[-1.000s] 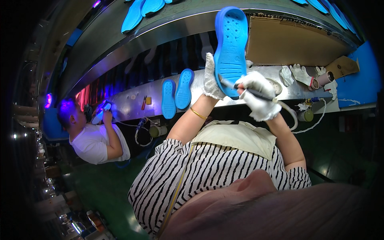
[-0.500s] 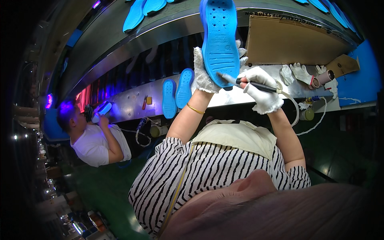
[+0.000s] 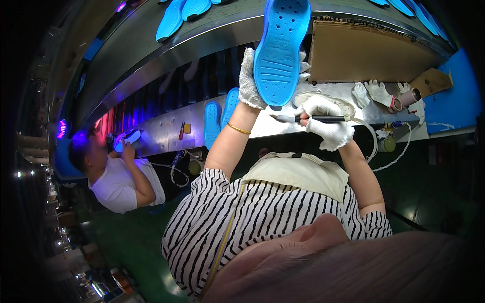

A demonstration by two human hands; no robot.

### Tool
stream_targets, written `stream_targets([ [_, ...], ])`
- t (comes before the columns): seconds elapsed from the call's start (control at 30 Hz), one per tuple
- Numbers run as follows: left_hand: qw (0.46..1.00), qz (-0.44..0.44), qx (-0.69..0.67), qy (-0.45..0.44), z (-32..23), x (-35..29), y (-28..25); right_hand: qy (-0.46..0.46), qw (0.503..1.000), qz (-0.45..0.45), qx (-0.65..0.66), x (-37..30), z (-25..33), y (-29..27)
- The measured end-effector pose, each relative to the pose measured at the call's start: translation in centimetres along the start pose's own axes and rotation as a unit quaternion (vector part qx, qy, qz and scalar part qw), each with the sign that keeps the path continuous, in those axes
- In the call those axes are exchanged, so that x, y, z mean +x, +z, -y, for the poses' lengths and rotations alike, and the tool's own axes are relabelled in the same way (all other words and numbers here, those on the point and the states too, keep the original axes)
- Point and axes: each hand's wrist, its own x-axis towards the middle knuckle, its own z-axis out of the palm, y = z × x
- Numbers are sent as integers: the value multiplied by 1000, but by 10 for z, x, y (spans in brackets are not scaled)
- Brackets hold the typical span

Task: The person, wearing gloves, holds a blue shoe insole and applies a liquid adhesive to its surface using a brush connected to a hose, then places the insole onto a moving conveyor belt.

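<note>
My gloved left hand [image 3: 249, 83] grips a bright blue shoe sole [image 3: 278, 60] from behind, its face with grooves and small holes turned toward me. Thumb and fingers show on either side of the sole. In my gloved right hand [image 3: 326, 121] is a black-handled brush [image 3: 328, 119], held like a pen, with a pale tube running from its back end. The brush tip points left, just below the heel end of the sole and apart from it. Behind the right hand, a pale sole-shaped piece [image 3: 347, 107] lies on the bench, partly hidden.
Blue soles [image 3: 212, 123] lie on the metal bench [image 3: 164, 132] to the left. Several white gloves [image 3: 379, 92] and a thread cone [image 3: 413, 94] are at right, before a cardboard sheet [image 3: 371, 53]. A conveyor belt [image 3: 227, 19] runs behind. A co-worker [image 3: 121, 177] sits at left.
The brush has come off the sole's heel and moved down and slightly left with my right hand. My left hand has tilted the sole, its top end swinging right.
</note>
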Motion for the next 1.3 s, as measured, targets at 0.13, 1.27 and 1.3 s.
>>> stream_targets([
  [0.13,998,24,9,-52,-5,2,2,-45,998,-32,32,1,3,-4],
  [1.27,958,-113,121,-233,16,17,8,9,996,-90,-8,26,10,-73],
  [1.3,958,-100,109,-246,16,15,7,-15,993,-116,8,29,9,-86],
])
